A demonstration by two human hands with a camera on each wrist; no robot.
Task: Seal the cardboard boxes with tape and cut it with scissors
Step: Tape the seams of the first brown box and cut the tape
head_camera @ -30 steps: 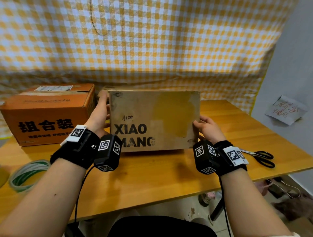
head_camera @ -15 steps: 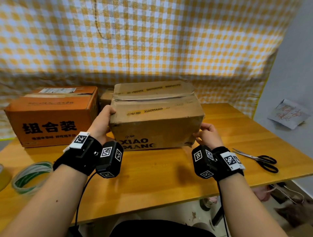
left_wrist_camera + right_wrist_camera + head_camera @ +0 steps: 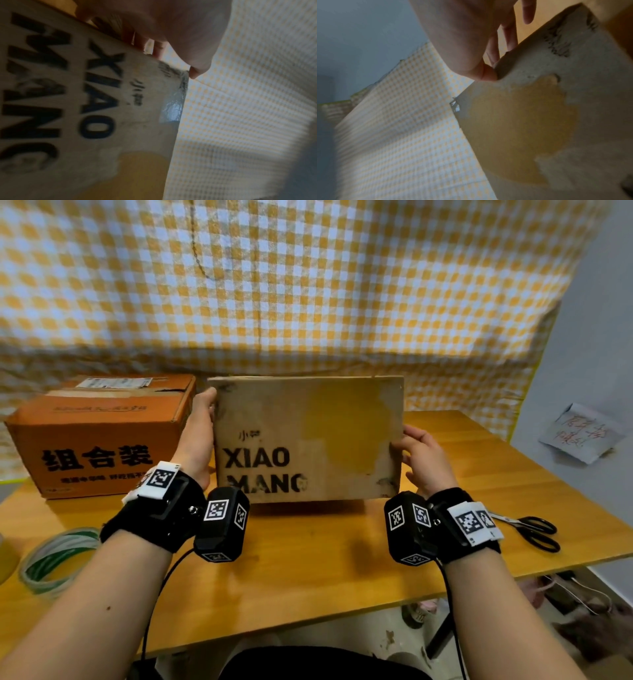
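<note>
Both hands hold a worn brown cardboard box [image 3: 308,440] printed "XIAO MANG" at the middle of the wooden table [image 3: 308,563].

The left hand [image 3: 197,440] lies against the box's 9 o'clock side, thumb on the near face and fingers [image 3: 158,50] curled behind the edge; the right hand [image 3: 424,462] grips the 3 o'clock edge, thumb in front, fingers [image 3: 510,39] behind. An orange cardboard box [image 3: 99,436] stands at 9 o'clock, a green-and-white tape roll [image 3: 51,559] at 8 o'clock, black-handled scissors [image 3: 531,530] at 4 o'clock.
</note>
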